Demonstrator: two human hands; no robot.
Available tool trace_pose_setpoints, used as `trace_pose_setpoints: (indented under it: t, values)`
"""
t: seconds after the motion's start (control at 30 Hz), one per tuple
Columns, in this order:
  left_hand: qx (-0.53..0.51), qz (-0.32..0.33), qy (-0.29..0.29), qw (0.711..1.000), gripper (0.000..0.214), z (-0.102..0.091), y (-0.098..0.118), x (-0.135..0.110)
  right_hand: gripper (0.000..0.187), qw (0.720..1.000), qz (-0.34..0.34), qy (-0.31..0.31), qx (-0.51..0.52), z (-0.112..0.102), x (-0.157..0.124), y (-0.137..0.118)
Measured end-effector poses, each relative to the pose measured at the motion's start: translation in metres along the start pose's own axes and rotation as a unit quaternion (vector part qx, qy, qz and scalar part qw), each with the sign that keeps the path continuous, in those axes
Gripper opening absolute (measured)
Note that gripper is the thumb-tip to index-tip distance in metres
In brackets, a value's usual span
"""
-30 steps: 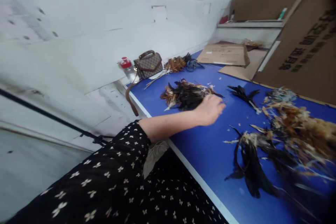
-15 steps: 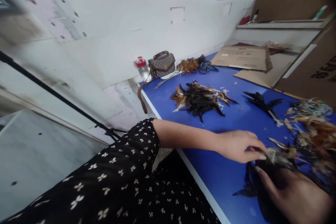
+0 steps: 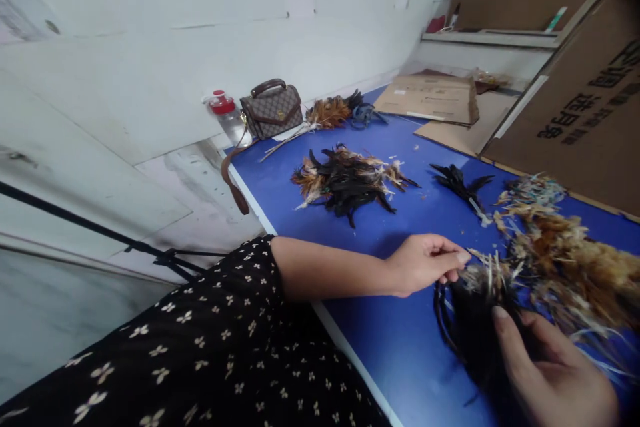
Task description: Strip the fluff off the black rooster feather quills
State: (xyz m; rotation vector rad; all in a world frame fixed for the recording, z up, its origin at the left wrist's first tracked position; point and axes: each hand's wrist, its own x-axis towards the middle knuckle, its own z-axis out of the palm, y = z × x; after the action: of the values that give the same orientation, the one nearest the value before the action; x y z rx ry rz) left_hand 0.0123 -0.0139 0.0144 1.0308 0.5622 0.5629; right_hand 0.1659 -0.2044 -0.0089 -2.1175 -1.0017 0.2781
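Observation:
My right hand [image 3: 555, 360] is closed round a bunch of long black feathers [image 3: 483, 333], its thumb lying on top. The bunch's pale quill ends and greyish fluff [image 3: 487, 273] point away from me, and its dark tips hang toward the table's near edge. At the left side of those quill ends, my left hand [image 3: 425, 263] pinches with thumb and forefinger on what looks like a thin feather; the fingertips partly hide it. Just beyond the right hand lies a heap of brown and cream feathers [image 3: 575, 247].
On the blue table [image 3: 400, 353] lie a mixed feather pile [image 3: 350, 180] and a small black feather bundle [image 3: 460, 183]. Farther back are a handbag [image 3: 273, 110], a red-capped bottle [image 3: 233, 120], brown feathers [image 3: 327, 111] and flat cardboard [image 3: 430, 97]. A cardboard panel [image 3: 575, 107] stands at right.
The view has shifted right, so things appear farther left. My right hand has turned the black bunch so its quill ends show more. The left hand's fingers have drawn closer together.

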Motion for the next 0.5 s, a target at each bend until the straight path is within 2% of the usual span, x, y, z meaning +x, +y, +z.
trace_pose_setpoints:
  t: [0.1, 0.17, 0.33, 0.5]
  values:
    - [-0.022, -0.013, -0.022, 0.999, 0.061, -0.001, -0.008, -0.002, 0.048, 0.997, -0.041, -0.048, 0.034, 0.003, -0.003, 0.001]
    - [-0.025, -0.026, -0.039, 0.999, 0.067, -0.002, -0.009, -0.002, 0.042, 0.995, -0.069, -0.062, 0.047, 0.007, -0.004, 0.006]
    - [-0.011, -0.050, -0.069, 0.996, 0.062, -0.006, -0.010, -0.004, 0.041, 0.994, -0.065, -0.070, 0.056, 0.016, -0.008, 0.024]
    - [-0.039, -0.062, -0.033, 0.997, 0.057, -0.007, -0.007, -0.005, 0.042, 0.993, -0.099, -0.033, 0.050, 0.017, -0.005, 0.026]
